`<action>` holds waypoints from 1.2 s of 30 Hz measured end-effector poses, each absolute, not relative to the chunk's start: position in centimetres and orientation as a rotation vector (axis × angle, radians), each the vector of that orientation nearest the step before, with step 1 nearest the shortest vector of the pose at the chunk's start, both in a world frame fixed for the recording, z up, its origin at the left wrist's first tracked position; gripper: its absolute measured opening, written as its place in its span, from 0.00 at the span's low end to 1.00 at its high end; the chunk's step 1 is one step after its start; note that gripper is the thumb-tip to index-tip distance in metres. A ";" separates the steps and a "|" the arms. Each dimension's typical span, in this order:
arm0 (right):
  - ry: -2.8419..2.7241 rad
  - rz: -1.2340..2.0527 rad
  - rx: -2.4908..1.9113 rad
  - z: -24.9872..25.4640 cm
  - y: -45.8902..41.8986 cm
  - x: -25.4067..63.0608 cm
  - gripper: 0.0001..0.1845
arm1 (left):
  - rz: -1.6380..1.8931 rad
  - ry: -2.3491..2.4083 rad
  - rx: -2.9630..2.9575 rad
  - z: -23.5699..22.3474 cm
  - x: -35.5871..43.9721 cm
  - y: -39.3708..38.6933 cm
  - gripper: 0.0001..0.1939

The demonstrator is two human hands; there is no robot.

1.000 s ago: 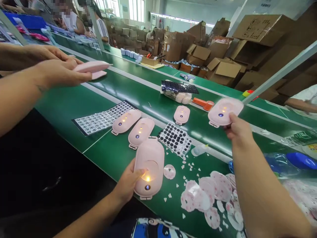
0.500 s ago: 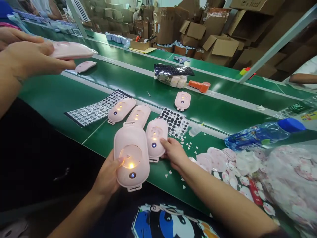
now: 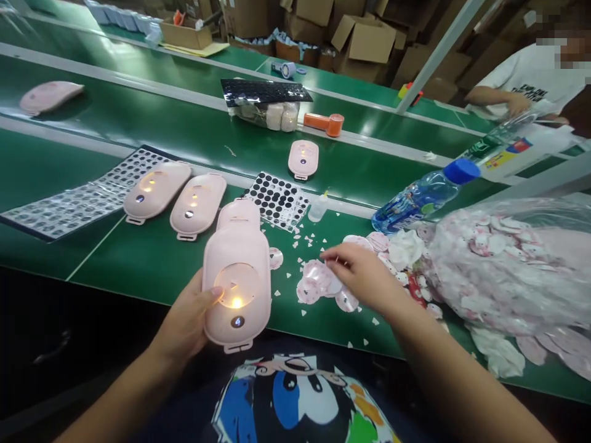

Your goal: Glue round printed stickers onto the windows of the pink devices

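Note:
My left hand (image 3: 184, 320) grips a pink oval device (image 3: 237, 288) by its left side, held above the table's near edge with an amber light and a small blue light glowing on its face. My right hand (image 3: 362, 274) hovers over a scatter of round pink stickers (image 3: 323, 280), thumb and fingers pinched together; what they hold is too small to make out. Another pink device (image 3: 239, 212) lies just behind the held one. Two more lit ones (image 3: 157, 187) (image 3: 198, 203) lie side by side to the left.
One pink device (image 3: 303, 159) rides the green conveyor belt (image 3: 184, 132), another (image 3: 48, 95) lies far left. Sheets of black dots (image 3: 277, 198) and foil labels (image 3: 69, 200), a small glue bottle (image 3: 317, 208), a water bottle (image 3: 422, 194) and a plastic bag of stickers (image 3: 512, 264) surround me. A co-worker sits at right.
My right hand let go of the pink device it set down behind the held one and moved right to the round stickers. The view shifted right; the neighbour's hands at left are gone.

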State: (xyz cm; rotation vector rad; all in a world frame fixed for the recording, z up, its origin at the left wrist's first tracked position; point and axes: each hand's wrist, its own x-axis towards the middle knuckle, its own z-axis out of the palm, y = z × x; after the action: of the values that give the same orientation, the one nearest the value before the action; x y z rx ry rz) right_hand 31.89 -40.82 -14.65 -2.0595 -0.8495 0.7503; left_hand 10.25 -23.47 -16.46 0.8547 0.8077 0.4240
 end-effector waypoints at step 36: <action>-0.765 0.092 -1.664 -17.0 -46.1 28.7 0.16 | 0.331 0.769 0.915 -16.4 14.3 -26.7 0.37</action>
State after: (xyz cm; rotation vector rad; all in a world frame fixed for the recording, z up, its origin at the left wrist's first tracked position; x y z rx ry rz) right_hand 28.70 -46.05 -16.96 -1.6638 -0.7646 0.0915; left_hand 14.33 -26.71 -16.39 0.9149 0.7689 0.3315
